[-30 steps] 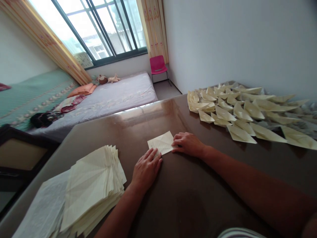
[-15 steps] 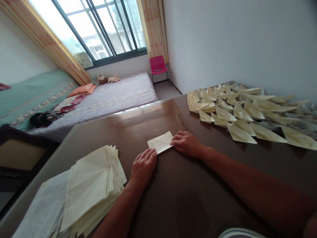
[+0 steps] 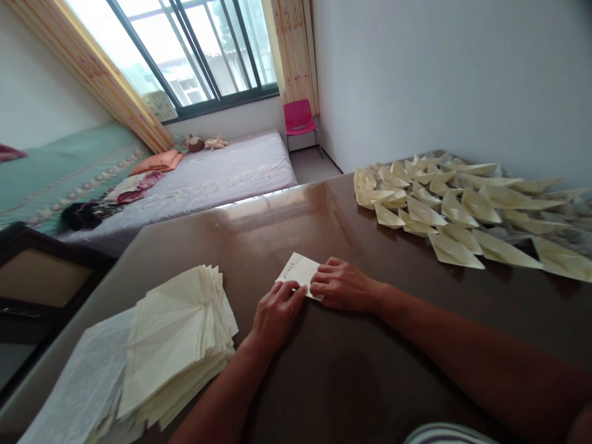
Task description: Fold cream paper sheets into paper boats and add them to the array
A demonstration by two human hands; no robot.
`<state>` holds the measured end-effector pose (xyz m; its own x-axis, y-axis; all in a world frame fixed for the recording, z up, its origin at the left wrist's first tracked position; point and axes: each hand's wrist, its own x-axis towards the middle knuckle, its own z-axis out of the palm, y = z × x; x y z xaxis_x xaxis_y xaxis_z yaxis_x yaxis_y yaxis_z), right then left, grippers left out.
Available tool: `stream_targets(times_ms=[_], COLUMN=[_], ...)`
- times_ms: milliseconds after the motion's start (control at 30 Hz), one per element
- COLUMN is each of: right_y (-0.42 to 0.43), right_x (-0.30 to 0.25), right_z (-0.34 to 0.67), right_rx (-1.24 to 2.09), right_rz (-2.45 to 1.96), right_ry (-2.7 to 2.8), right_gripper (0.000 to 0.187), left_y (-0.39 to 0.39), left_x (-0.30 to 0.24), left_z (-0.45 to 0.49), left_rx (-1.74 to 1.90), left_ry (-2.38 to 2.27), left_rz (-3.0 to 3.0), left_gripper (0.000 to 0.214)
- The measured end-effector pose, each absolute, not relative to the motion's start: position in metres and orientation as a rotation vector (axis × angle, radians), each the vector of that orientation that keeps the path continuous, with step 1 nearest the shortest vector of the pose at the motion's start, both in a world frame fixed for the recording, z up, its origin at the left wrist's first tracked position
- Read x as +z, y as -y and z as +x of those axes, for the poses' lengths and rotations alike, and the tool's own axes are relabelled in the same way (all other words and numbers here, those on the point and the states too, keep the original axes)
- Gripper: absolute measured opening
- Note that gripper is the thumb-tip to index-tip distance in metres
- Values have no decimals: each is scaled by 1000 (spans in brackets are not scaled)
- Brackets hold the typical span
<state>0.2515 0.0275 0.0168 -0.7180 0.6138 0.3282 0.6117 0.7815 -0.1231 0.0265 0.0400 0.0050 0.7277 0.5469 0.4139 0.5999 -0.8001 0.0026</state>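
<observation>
Left hand [image 3: 275,314] and right hand [image 3: 345,285] press a small folded paper [image 3: 298,270] onto the table [image 3: 370,370]

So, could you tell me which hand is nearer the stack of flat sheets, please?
Left. The left hand lies just right of the stack, fingers on the small folded paper; the right hand sits farther right, across that paper.

The left forearm [image 3: 217,394] and right forearm [image 3: 462,351] are bare from the near edge up to the wrists. The left hand [image 3: 276,314] and right hand [image 3: 345,287] are bare as well. At the near right edge shows a strip of striped cloth [image 3: 444,433], pale with thin dark lines.
</observation>
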Motion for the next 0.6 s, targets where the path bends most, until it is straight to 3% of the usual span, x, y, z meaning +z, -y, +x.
stream_targets(times_ms=[267,467,600], right_y=[-39,-47,-48], right_x=[12,8,7], right_z=[275,288,287], right_rx=[222,449,581], right_rz=[-1039,-962,-930], right_ry=[2504,2418,2322], right_gripper=[37,19,22], left_y=[-50,-51,-51], left_x=[0,5,6], left_z=[16,17,16], left_rx=[-794,-714,-708], left_ry=[976,1001,1077], left_rz=[-2876,-3033,-3054], left_gripper=[23,25,24])
